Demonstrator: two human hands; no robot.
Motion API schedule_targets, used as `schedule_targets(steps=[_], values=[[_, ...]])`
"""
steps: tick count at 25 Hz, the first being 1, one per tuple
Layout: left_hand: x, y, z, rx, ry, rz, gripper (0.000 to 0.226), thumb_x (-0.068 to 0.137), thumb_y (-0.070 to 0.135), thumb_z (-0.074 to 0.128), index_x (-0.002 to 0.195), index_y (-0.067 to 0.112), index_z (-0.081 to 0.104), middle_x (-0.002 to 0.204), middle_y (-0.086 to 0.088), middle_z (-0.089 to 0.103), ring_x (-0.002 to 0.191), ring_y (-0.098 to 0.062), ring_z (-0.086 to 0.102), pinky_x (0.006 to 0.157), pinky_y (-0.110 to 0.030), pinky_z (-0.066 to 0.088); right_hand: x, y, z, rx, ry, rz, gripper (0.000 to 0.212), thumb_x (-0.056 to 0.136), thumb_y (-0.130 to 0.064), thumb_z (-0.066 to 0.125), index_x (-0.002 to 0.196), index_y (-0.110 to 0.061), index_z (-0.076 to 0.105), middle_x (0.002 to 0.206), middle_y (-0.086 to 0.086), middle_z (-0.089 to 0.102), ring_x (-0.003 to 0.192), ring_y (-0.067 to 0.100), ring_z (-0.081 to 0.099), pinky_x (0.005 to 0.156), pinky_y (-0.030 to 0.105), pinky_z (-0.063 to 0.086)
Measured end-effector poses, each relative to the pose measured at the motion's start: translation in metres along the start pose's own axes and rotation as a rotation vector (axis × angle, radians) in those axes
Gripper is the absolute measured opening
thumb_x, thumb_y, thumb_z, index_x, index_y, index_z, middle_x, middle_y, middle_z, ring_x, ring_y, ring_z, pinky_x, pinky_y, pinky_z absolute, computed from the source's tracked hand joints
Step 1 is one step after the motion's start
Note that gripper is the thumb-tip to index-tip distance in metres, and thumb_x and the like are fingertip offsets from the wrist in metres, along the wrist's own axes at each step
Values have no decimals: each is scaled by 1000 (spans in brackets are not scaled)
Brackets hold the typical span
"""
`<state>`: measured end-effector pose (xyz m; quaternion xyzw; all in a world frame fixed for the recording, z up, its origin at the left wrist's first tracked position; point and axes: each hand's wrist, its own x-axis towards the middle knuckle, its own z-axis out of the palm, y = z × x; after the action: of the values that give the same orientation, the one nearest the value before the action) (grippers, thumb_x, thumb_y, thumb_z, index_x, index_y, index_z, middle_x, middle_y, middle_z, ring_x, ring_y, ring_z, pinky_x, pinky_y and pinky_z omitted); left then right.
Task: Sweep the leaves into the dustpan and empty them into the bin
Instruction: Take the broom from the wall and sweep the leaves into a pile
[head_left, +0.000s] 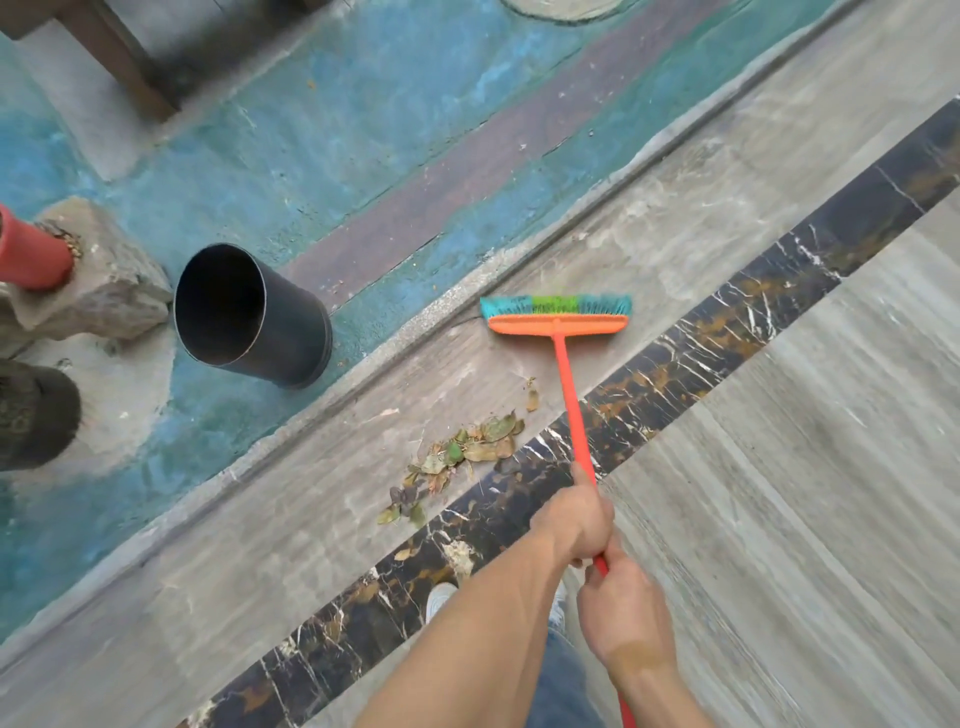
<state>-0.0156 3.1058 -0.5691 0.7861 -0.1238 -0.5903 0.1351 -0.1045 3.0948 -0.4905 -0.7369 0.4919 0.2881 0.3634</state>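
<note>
Head view: left hand (574, 522) and right hand (626, 616) both grip the broom (557, 316) handle; draw bristles in short strokes toward the leaves (457, 457), keeping them clear of the floor's edge.

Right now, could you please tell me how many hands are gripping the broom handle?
2. The left hand grips the orange broom handle higher up, nearer the brush head; the right hand grips it just below, closer to the body.

One broom (556, 319), one black bin (291, 325), one pile of leaves (457, 457), and two hands (574, 519) holding on.
</note>
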Motion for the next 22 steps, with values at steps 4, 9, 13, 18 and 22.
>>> schedule_targets(steps=[4,9,13,18,22], values=[[-65,-39,53,-77,-34,-94,72,98,34,31,152,4,-5,117,-21,64,89,-36,66,74,-41,51,-61,22,5,-141,-214,28,70,98,-22,40,154,-38,1,128,2,65,117,20,61,82,21,48],[-137,-44,75,-47,7,-59,74,100,39,28,153,12,-15,120,-17,65,109,-35,62,78,-36,43,-95,14,-6,431,-187,111,41,105,-2,22,135,18,40,159,16,22,104,-16,58,77,-1,39],[-94,-21,28,-50,137,-48,67,100,37,29,153,8,-1,121,-18,64,109,-36,61,86,-41,47,-86,11,-17,-232,-81,-71,65,97,-20,41,150,-45,14,120,10,68,97,22,66,76,28,48],[-74,-32,-7,-229,88,-226,68,100,30,38,152,3,4,132,-19,56,95,-33,61,75,-39,55,-53,-18,-5,-315,-157,-102,48,91,-15,40,136,-31,47,106,11,69,102,35,63,74,35,48],[-133,-49,58,-450,-22,-267,52,101,21,40,143,-9,30,128,-23,59,92,-31,62,77,-36,54,-111,43,3,-430,-262,-100,59,89,-15,37,144,-37,35,100,8,70,97,32,66,69,36,46]])
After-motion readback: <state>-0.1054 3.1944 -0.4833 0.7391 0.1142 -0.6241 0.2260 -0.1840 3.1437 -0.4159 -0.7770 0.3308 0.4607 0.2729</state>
